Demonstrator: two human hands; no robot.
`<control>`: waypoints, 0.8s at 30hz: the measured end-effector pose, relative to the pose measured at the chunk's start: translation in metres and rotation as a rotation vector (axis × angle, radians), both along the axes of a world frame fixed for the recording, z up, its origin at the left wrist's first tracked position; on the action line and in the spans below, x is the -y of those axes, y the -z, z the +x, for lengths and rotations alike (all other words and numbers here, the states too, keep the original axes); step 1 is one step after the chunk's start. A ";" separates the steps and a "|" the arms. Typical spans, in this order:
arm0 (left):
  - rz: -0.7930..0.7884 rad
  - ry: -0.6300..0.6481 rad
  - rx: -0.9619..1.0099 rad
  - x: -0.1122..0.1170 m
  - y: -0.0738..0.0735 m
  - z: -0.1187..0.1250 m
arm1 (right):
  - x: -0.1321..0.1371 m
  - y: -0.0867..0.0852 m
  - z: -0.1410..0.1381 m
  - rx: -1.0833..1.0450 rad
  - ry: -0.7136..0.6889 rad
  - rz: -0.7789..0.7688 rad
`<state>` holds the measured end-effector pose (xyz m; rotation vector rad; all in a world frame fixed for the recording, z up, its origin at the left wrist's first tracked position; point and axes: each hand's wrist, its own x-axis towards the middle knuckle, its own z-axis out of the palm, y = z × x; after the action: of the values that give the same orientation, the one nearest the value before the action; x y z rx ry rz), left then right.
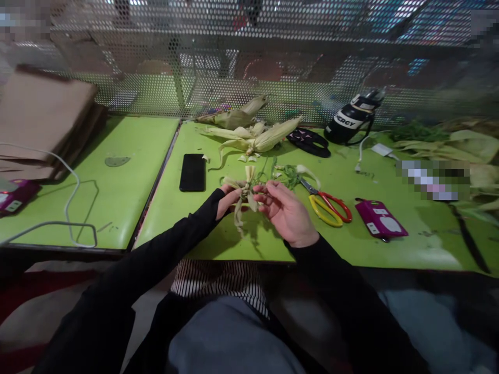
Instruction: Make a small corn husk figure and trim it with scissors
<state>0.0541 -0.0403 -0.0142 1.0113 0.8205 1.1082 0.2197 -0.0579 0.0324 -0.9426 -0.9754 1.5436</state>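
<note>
Above the green table, my left hand [228,201] is closed on a tied corn husk bundle [245,193], whose pale strips fan out above and hang below. At its right side my right hand [286,210] has its fingers bent and pinched together. Whatever those fingertips hold is too small to make out. Green stringy leaves [290,176] lie just beyond the bundle. Scissors [329,208] with one red and one yellow handle rest to the right of my right hand. Behind are corn husks [273,136] in a loose pile, with small cut scraps in front.
A black phone [192,172] lies left of my hands. Farther back are a black bottle [349,119] and a dark roundish object [309,142]. A purple socket box [380,219] sits at right. Brown paper bags [39,119] stand left; a perforated metal screen [249,62] runs behind.
</note>
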 end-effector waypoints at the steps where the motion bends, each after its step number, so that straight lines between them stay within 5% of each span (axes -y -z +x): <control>1: -0.071 0.036 0.019 0.000 -0.003 -0.002 | -0.002 -0.001 0.004 0.135 0.032 0.074; 4: -0.164 0.112 0.034 0.002 -0.008 -0.004 | -0.010 -0.006 0.012 0.532 0.090 0.296; 7: -0.111 0.135 0.079 0.004 -0.010 -0.002 | -0.016 -0.010 0.009 0.722 -0.010 0.394; 13: 0.004 0.231 0.050 0.004 -0.012 -0.004 | -0.015 -0.014 -0.005 0.602 0.020 0.417; 24: -0.004 0.124 -0.048 -0.001 -0.019 -0.005 | -0.019 0.007 -0.009 0.418 -0.007 0.252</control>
<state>0.0488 -0.0390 0.0051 1.0745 0.7879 0.9796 0.2109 -0.0392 0.0259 -1.1010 -1.4316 1.2129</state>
